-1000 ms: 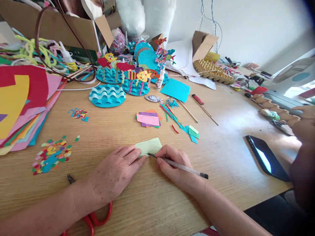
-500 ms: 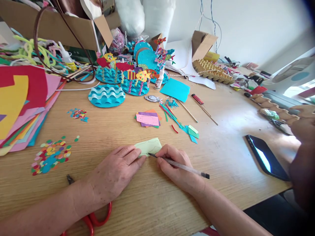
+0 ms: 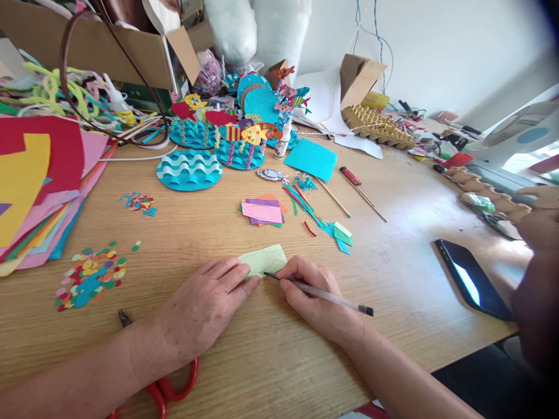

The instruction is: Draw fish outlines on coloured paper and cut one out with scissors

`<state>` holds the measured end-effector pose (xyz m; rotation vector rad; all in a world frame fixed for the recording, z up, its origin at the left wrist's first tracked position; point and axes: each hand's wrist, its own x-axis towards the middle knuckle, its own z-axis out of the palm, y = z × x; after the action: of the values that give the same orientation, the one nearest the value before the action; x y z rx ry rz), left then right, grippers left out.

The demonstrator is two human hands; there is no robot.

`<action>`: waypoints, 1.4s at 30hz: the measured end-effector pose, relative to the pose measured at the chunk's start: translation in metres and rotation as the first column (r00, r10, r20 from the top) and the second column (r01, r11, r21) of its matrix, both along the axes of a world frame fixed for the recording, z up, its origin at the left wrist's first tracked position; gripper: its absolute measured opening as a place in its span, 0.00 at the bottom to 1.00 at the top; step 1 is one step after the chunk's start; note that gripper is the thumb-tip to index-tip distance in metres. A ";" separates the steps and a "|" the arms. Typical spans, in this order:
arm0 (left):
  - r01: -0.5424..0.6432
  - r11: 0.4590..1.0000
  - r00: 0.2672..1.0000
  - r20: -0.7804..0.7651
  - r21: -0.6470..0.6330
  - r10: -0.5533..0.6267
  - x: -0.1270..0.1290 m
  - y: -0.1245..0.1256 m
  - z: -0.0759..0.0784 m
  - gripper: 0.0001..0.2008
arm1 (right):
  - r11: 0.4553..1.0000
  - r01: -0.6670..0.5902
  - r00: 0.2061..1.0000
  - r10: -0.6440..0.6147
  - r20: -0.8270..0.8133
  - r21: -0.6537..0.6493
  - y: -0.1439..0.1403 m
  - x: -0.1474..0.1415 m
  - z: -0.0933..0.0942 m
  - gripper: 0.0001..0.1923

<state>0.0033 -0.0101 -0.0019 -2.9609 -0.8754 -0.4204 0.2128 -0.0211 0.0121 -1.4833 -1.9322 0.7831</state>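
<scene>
The pale green paper piece [image 3: 266,259] lies flat on the tabletop [image 3: 393,291], long axis running left to right. It is probably thin, light and easy to shift — the left hand [image 3: 205,305] presses its left edge, fingers spread. The right hand [image 3: 312,299] pinches a pen [image 3: 323,295], tip on the paper's lower edge.

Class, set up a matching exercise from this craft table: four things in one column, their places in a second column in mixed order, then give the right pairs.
Things
1. pen
2. light green paper
3. red scissors
4. black phone

Places
A. flat on the table, far right
B. pressed down by the left hand
C. partly under the left forearm
D. gripped in the right hand

Pairs: 1-D, 2-B, 3-C, 4-A
</scene>
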 end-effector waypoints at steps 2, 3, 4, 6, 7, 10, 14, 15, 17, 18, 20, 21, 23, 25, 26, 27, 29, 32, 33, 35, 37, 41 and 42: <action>0.002 1.000 1.000 -0.006 -0.011 -0.002 0.000 0.000 0.000 0.15 | 1.000 -0.005 1.000 0.005 -0.006 0.004 0.000 0.000 0.000 0.04; 0.003 1.000 1.000 -0.008 -0.015 -0.003 0.000 0.000 0.000 0.15 | 1.000 -0.010 1.000 0.010 -0.006 0.007 0.000 -0.001 0.000 0.04; 0.003 1.000 1.000 -0.008 -0.017 -0.003 0.000 0.000 -0.001 0.15 | 1.000 -0.015 1.000 0.015 -0.005 0.010 0.000 -0.001 -0.001 0.04; 0.005 1.000 1.000 0.002 -0.008 -0.005 0.000 0.000 -0.001 0.15 | 1.000 -0.023 1.000 0.023 -0.001 0.015 0.001 -0.001 -0.001 0.04; 0.006 1.000 1.000 0.008 -0.002 -0.006 0.000 0.000 -0.001 0.15 | 1.000 -0.025 1.000 0.025 0.000 0.016 0.001 -0.001 -0.001 0.04; 0.009 1.000 1.000 0.023 0.007 -0.009 0.000 0.000 -0.002 0.15 | 0.999 -0.028 1.000 0.028 0.001 0.026 0.002 -0.001 -0.001 0.04; 0.005 1.000 1.000 0.031 0.006 -0.005 -0.001 -0.001 -0.001 0.15 | 1.000 -0.021 1.000 0.021 0.005 0.022 0.001 -0.001 -0.001 0.04; 0.002 1.000 1.000 0.031 0.006 -0.002 -0.001 -0.001 -0.001 0.15 | 1.000 -0.012 1.000 0.012 0.006 0.013 0.001 -0.001 -0.001 0.04; -0.002 1.000 1.000 0.028 0.007 0.002 -0.001 -0.001 -0.002 0.15 | 1.000 0.004 1.000 -0.004 0.004 -0.005 0.000 0.000 0.000 0.03; -0.002 1.000 1.000 0.028 0.007 0.002 -0.001 -0.001 -0.002 0.16 | 1.000 0.009 1.000 -0.009 0.002 -0.009 0.000 0.000 0.000 0.03; -0.001 1.000 1.000 0.023 0.005 0.001 0.000 0.000 -0.002 0.16 | 1.000 0.006 1.000 -0.006 -0.001 -0.005 0.000 0.000 0.001 0.04; 0.001 1.000 1.000 0.022 0.006 -0.001 0.000 0.000 -0.002 0.17 | 1.000 0.002 1.000 -0.002 -0.004 -0.001 0.000 -0.001 0.001 0.04; 0.002 1.000 1.000 0.019 0.007 -0.002 0.000 0.001 -0.002 0.17 | 1.000 -0.005 1.000 0.005 -0.009 0.002 0.001 -0.001 0.001 0.03; 0.000 1.000 1.000 0.021 0.010 0.000 0.000 0.001 -0.002 0.17 | 1.000 -0.009 1.000 0.009 -0.010 -0.005 0.001 -0.001 0.000 0.04; -0.001 1.000 1.000 0.027 0.015 0.001 0.000 0.000 -0.002 0.17 | 1.000 -0.011 1.000 0.011 -0.007 -0.006 0.001 -0.001 0.000 0.04; -0.002 1.000 1.000 0.030 0.020 0.002 0.000 0.000 -0.002 0.16 | 1.000 -0.014 1.000 0.014 -0.004 -0.005 0.001 -0.001 0.000 0.04; -0.002 0.999 0.999 0.039 0.032 0.000 -0.001 0.000 -0.002 0.16 | 1.000 -0.021 1.000 0.021 0.000 -0.001 0.001 0.000 -0.001 0.04; 0.001 0.999 0.999 0.039 0.037 -0.002 -0.001 -0.001 -0.001 0.16 | 1.000 -0.016 1.000 0.016 0.004 -0.005 0.001 0.000 -0.001 0.04; 0.002 0.999 0.999 0.038 0.035 -0.003 -0.001 -0.001 -0.001 0.16 | 1.000 -0.011 1.000 0.011 0.005 -0.011 0.001 0.000 0.000 0.04; 0.002 1.000 0.999 0.034 0.031 -0.003 -0.001 -0.001 0.000 0.16 | 1.000 0.001 1.000 -0.001 0.000 -0.024 0.001 0.001 0.000 0.04; 0.005 0.999 1.000 0.027 0.033 -0.006 -0.001 0.000 0.001 0.17 | 0.999 0.012 1.000 -0.013 -0.014 -0.034 0.001 0.001 0.000 0.03; 0.005 0.999 1.000 0.013 0.033 -0.006 0.000 0.000 0.001 0.17 | 1.000 0.013 1.000 -0.014 -0.021 -0.028 0.000 0.000 0.000 0.03; 0.004 1.000 1.000 0.013 0.031 -0.005 0.000 0.000 0.000 0.17 | 1.000 0.008 1.000 -0.009 -0.016 -0.024 0.000 0.000 0.000 0.03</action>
<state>0.0036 -0.0096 -0.0017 -2.9358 -0.8558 -0.4493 0.2130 -0.0206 0.0117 -1.4935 -1.9096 0.8143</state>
